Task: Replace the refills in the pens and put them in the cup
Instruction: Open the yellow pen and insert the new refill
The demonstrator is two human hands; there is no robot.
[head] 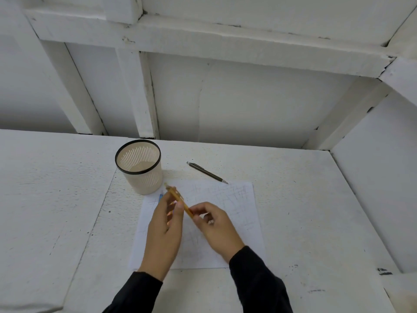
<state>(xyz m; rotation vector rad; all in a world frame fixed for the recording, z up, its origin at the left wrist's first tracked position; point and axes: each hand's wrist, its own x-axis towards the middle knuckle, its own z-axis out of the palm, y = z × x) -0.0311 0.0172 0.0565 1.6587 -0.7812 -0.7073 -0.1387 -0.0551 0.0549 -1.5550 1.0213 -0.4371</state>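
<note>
the slotted cup point(146, 184) stands upright at the left of the white surface point(56, 199), with nothing showing inside it, close enough for an easy drop-in. just beside it the left hand point(165, 224) has its fingers point(179, 207) curled round the upper part of the yellow pen point(180, 203), held slanted above the scribbled paper point(239, 199). the right hand point(216, 224) pinches the pen's lower end, likely so one hand steadies it while the other twists the barrel open or closed; which, i cannot tell. a dark pen point(206, 172) lies flat beyond the paper, apart from both hands, probably waiting its turn.
</note>
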